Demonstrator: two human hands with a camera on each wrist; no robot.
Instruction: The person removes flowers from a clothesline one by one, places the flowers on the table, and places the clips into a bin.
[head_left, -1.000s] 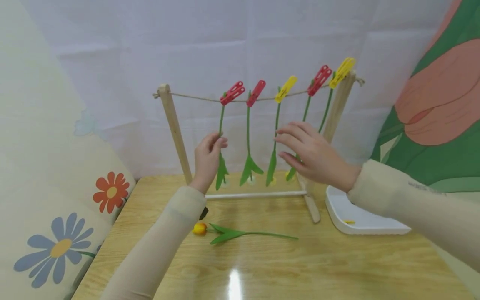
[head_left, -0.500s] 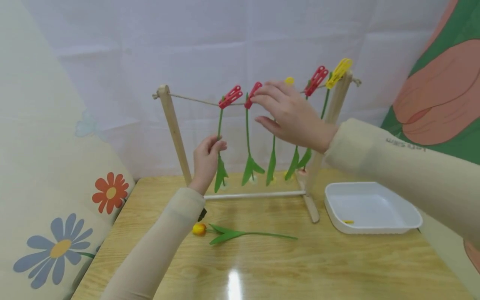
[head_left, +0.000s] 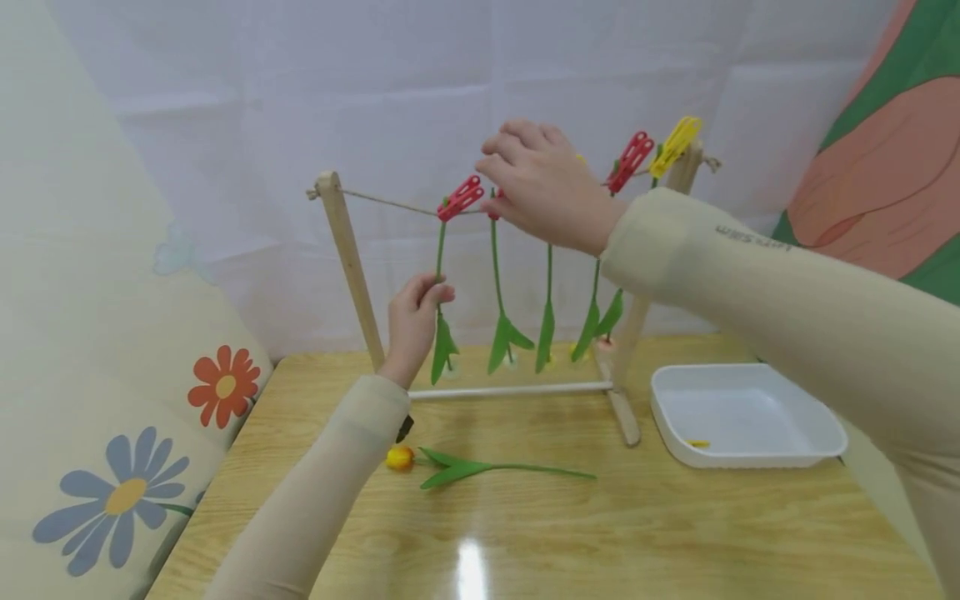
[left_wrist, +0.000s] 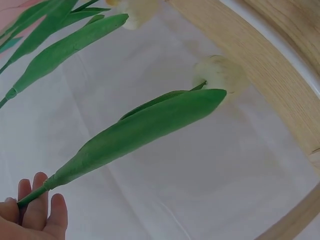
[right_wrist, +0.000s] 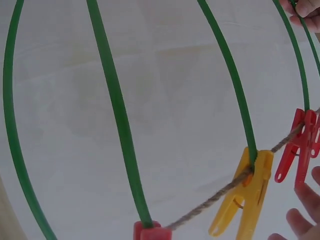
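Observation:
My left hand (head_left: 412,321) pinches the green stem of the leftmost artificial tulip (left_wrist: 145,132), just above its leaves. This tulip hangs upside down, its pale bloom lowest, from a red clothespin (head_left: 460,198) on a twine line (head_left: 386,200). My right hand (head_left: 547,183) is raised over the second red clothespin (right_wrist: 302,145), its fingers loosely bent and near the pin's handles, gripping nothing. In the head view that hand covers most of this pin and of the yellow clothespin (right_wrist: 245,195) beside it. Several tulips hang in a row.
A wooden stand (head_left: 348,258) with a white bottom bar (head_left: 517,389) carries the line. In front, a yellow-orange tulip (head_left: 453,475) lies on the wooden table (head_left: 525,542). To the right is a white tray (head_left: 750,460) with a small yellow piece (head_left: 697,443) inside.
My right hand has risen and moved left, from beside the hanging stems up to the second red clothespin. The left hand stays on the leftmost stem.

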